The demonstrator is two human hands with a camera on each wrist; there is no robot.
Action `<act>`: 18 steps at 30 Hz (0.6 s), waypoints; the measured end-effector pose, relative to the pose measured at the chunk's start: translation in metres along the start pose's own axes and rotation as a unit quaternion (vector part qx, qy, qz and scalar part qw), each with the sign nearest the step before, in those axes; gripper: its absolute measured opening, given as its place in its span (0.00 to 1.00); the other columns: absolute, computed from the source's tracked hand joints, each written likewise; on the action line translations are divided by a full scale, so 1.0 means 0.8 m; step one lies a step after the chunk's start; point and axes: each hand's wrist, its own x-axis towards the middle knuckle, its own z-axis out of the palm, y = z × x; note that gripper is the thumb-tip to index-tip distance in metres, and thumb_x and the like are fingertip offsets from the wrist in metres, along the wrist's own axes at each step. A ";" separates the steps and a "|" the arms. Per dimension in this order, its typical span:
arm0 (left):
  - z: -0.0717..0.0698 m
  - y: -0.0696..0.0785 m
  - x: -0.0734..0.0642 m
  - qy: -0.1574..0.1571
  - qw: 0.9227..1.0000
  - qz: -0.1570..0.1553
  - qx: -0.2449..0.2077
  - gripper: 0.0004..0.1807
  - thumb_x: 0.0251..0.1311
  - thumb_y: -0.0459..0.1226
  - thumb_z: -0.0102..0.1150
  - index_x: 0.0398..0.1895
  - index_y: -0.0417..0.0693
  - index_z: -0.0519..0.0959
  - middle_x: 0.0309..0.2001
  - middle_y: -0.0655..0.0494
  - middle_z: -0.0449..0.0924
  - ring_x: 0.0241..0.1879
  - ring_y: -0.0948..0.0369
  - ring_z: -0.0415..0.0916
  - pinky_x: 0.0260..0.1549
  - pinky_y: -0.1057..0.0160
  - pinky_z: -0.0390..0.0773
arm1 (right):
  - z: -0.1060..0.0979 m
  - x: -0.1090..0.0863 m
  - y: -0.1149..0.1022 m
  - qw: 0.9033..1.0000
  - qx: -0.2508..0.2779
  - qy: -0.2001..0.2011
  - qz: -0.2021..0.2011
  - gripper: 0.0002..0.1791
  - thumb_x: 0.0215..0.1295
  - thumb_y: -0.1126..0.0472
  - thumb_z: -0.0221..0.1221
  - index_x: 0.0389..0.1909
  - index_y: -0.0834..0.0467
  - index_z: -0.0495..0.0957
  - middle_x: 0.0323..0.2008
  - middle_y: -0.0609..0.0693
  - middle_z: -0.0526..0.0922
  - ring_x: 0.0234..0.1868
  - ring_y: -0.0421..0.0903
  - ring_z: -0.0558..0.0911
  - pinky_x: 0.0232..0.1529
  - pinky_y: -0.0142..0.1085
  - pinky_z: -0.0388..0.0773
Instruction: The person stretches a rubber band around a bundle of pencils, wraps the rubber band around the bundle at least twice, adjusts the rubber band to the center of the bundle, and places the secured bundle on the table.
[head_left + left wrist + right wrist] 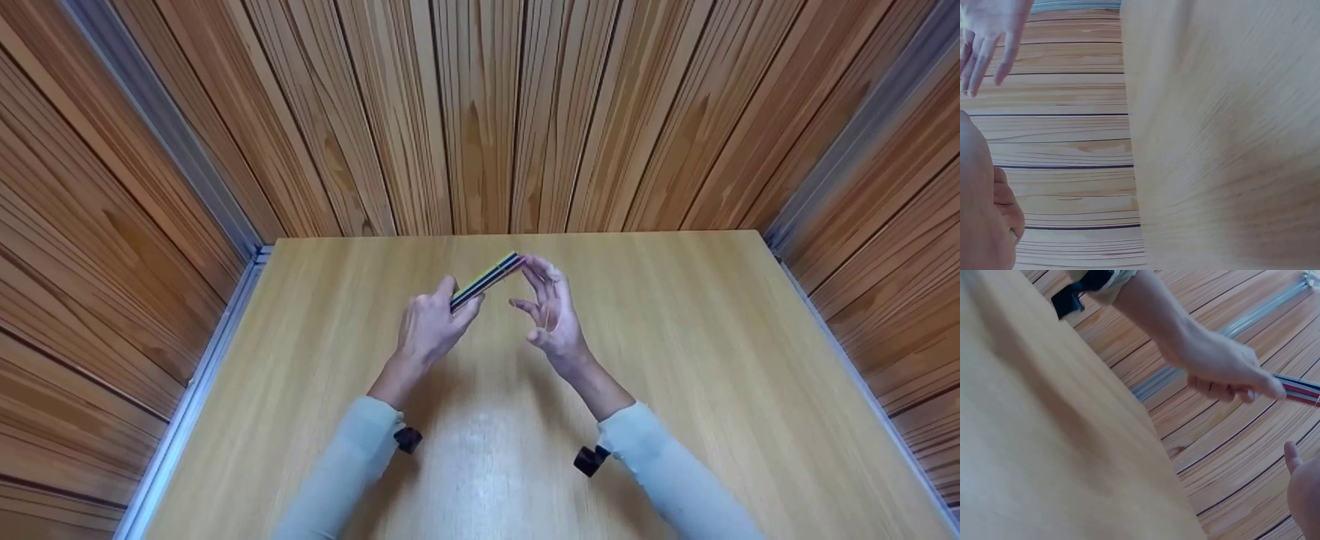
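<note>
My left hand [433,324] grips a bundle of striped pencils [487,282] near its lower end, and the bundle slants up to the right above the table. Dark, yellow and reddish stripes run along it. At its far end are the fingertips of my right hand [556,319], whose fingers are extended and spread, with the thumb apart. A thin tan band, like a rubber band, shows at the right hand's fingers. In the right wrist view the pencils [1297,389] stick out past the left thumb. The left wrist view hides the pencils behind the left hand [982,208].
The light wooden table [480,465] lies under both hands. Wood-plank walls [480,112] stand behind and at both sides, with metal rails [187,420] along the edges. A small black wrist camera [589,460] hangs at the right sleeve, another [407,439] at the left.
</note>
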 end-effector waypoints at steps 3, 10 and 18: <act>-0.006 0.001 -0.001 0.006 0.997 0.060 0.055 0.20 0.78 0.52 0.67 0.45 0.43 0.78 0.23 0.51 0.80 0.18 0.63 0.63 0.19 0.71 0.57 | -0.009 0.002 -0.002 1.000 -0.010 -0.001 0.029 0.75 0.59 0.23 0.75 0.85 0.70 0.48 0.80 0.49 0.66 0.79 0.35 0.71 0.70 0.38 0.80; -0.018 0.005 0.004 -0.046 0.973 0.165 0.155 0.25 0.77 0.58 0.66 0.44 0.45 0.75 0.20 0.63 0.62 0.17 0.65 0.55 0.21 0.70 0.49 | -0.034 0.010 -0.007 0.996 -0.057 -0.029 0.053 0.66 0.60 0.29 0.78 0.78 0.77 0.63 0.67 0.41 0.83 0.71 0.39 0.82 0.68 0.32 0.82; -0.017 0.006 0.008 -0.152 0.951 0.181 0.200 0.25 0.84 0.61 0.53 0.53 0.48 0.78 0.21 0.62 0.63 0.17 0.65 0.55 0.20 0.68 0.51 | -0.049 0.014 -0.013 0.980 -0.163 -0.076 0.086 0.40 0.66 0.55 0.81 0.70 0.73 0.77 0.61 0.61 0.88 0.63 0.41 0.87 0.67 0.29 0.82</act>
